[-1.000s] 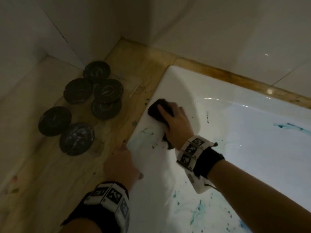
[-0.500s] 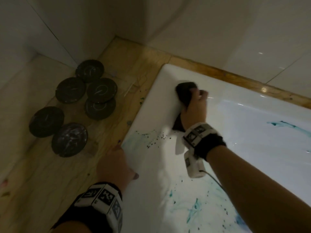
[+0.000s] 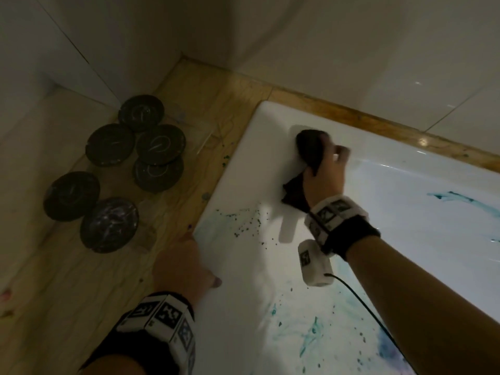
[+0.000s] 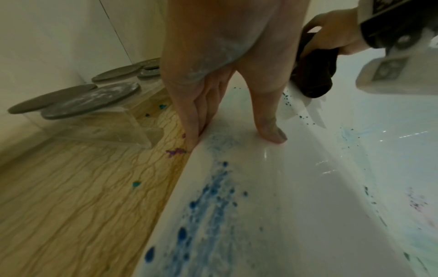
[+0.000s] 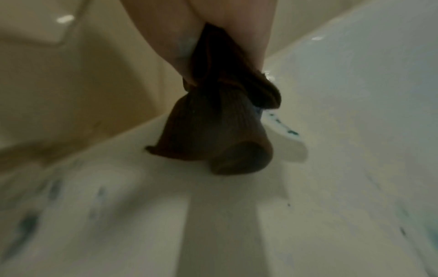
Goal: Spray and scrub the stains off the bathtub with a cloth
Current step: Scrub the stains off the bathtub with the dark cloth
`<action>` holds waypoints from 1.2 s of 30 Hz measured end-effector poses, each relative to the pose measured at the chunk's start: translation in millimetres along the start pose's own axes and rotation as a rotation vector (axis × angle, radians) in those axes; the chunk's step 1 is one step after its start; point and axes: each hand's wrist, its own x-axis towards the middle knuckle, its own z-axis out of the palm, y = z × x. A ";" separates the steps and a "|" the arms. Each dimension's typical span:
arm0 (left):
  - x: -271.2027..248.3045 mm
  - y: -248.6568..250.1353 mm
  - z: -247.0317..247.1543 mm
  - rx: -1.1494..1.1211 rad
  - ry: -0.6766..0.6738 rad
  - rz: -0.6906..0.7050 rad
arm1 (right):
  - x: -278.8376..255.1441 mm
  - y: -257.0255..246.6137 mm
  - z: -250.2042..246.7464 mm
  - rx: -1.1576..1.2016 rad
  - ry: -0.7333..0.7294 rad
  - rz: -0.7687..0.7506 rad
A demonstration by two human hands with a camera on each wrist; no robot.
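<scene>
The white bathtub [image 3: 243, 169] carries blue-green specks [image 3: 243, 220] on its left rim and teal smears [image 3: 308, 336] inside. My right hand [image 3: 324, 163] grips a bunched dark brown cloth [image 3: 308, 147] and presses it on the rim near the far left corner. The right wrist view shows the cloth [image 5: 213, 135] bulging below my fingers [image 5: 163, 46] onto the white surface. My left hand [image 3: 181, 263] rests on the tub's near left edge. Its straight fingers [image 4: 196, 116] lie down the outer side, with the thumb [image 4: 270, 129] on the rim beside blue stains [image 4: 213, 196].
Several dark round discs [image 3: 151, 147] sit on a clear stand on the wooden ledge [image 3: 81, 293] left of the tub. Pale tiled walls [image 3: 351, 50] close the corner behind. A wrist camera [image 3: 313, 266] with a black cable hangs under my right forearm.
My right hand has swept the cloth along the rim, away from my left hand and toward the tub's far corner. The left hand stays on the edge.
</scene>
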 end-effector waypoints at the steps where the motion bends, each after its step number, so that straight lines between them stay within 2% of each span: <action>1: -0.5 0.6 -0.7 0.002 -0.002 0.008 | -8.7 -5.3 9.1 -0.023 -0.077 -0.108; 6: -2.3 0.3 -3.5 -0.003 -0.016 0.032 | -75.1 -19.4 38.8 -0.147 -0.427 -0.597; 8: -2.8 0.2 -1.9 -0.007 -0.033 0.034 | -78.1 -24.7 31.3 -0.161 -0.474 -0.728; 9: -3.1 0.0 -1.0 -0.018 -0.038 0.027 | -71.2 -28.9 27.1 -0.123 -0.437 -0.708; 11: -3.5 -0.2 -0.1 -0.033 -0.040 0.010 | -43.2 -38.6 17.9 0.041 -0.265 -0.461; 12: -2.8 -0.9 1.2 -0.031 -0.039 -0.002 | -24.6 -41.2 14.4 0.049 -0.190 -0.341; 13: -2.0 -0.8 1.9 -0.030 -0.033 -0.008 | -7.3 -44.5 10.8 -0.038 -0.158 -0.251; 15: -0.1 -0.9 2.6 -0.023 -0.020 -0.015 | 17.0 -47.9 9.1 -0.312 -0.240 -0.196; 18: 0.2 0.2 1.3 -0.040 -0.018 -0.019 | 16.6 -55.5 18.3 -0.475 -0.418 -0.349; 22: 0.4 0.4 0.3 -0.020 -0.020 -0.017 | -20.3 -53.4 22.5 -0.349 -0.543 -0.551; 26: 0.2 0.5 0.9 -0.045 -0.032 -0.021 | -35.7 -55.5 8.7 -0.277 -0.880 -0.629; 27: 0.5 0.4 1.4 -0.055 -0.038 -0.026 | -29.3 -57.1 5.5 -0.271 -0.862 -0.633; 30: 1.5 -1.1 3.2 -0.068 -0.037 -0.027 | 0.7 -57.9 8.6 -0.234 -0.578 -0.548; 31: 2.3 -1.9 4.0 -0.064 -0.032 -0.020 | 6.8 -58.2 13.7 -0.239 -0.528 -0.497; 33: 2.3 -1.9 4.1 -0.072 -0.030 -0.015 | 9.3 -63.3 25.2 -0.378 -0.560 -0.467; 34: 2.0 -1.0 3.8 -0.074 -0.032 -0.016 | 5.6 -65.6 30.9 -0.466 -0.607 -0.507; 36: 2.6 -0.8 3.2 -0.064 -0.059 -0.025 | -9.4 -68.0 36.7 -0.475 -0.685 -0.610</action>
